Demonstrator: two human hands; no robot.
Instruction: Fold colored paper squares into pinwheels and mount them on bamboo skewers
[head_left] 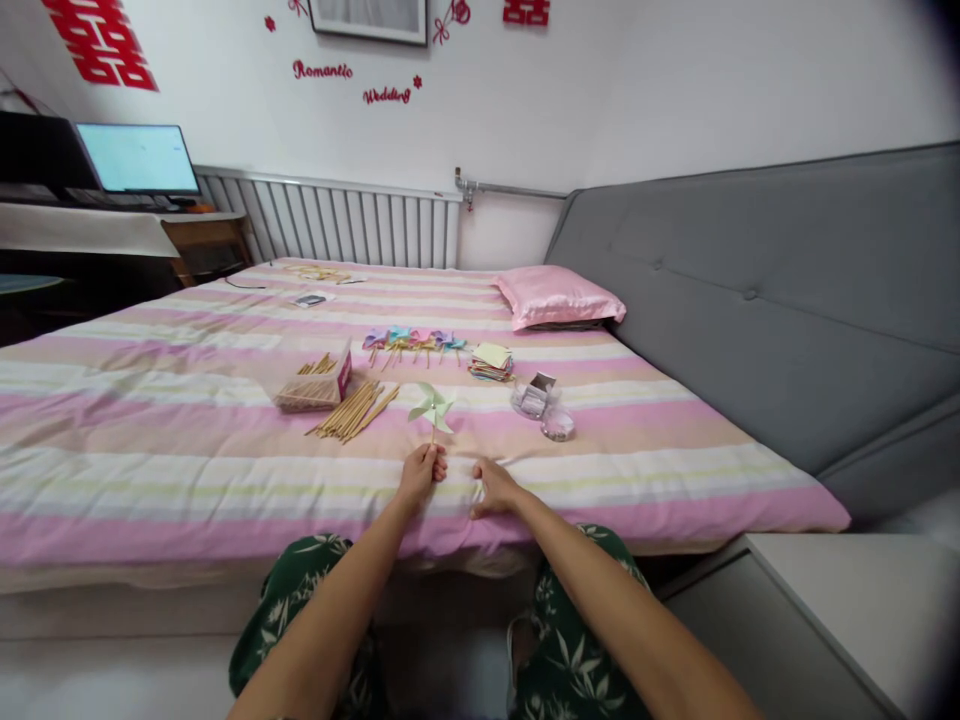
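My left hand [422, 473] is closed around the stick of a pale green pinwheel [431, 407], which stands upright above the fist. Just to its right, my right hand [493, 488] rests low over the bed's front edge, thumb and fingers apart, with nothing visible in it. Left of the pinwheel lies a loose bundle of thin wooden sticks [351, 412]. Behind it, a row of finished pinwheels [415, 342] in purple, blue, pink and yellow lies on the striped sheet. A stack of coloured paper squares [491, 362] sits to their right.
A clear box of sticks [311, 385] stands left of the bundle. Small clear containers [534, 397] and a round lid-like dish [557, 424] lie to the right. A pink pillow [559, 296] is near the grey headboard [780, 300]. A white cabinet [862, 580] stands at lower right.
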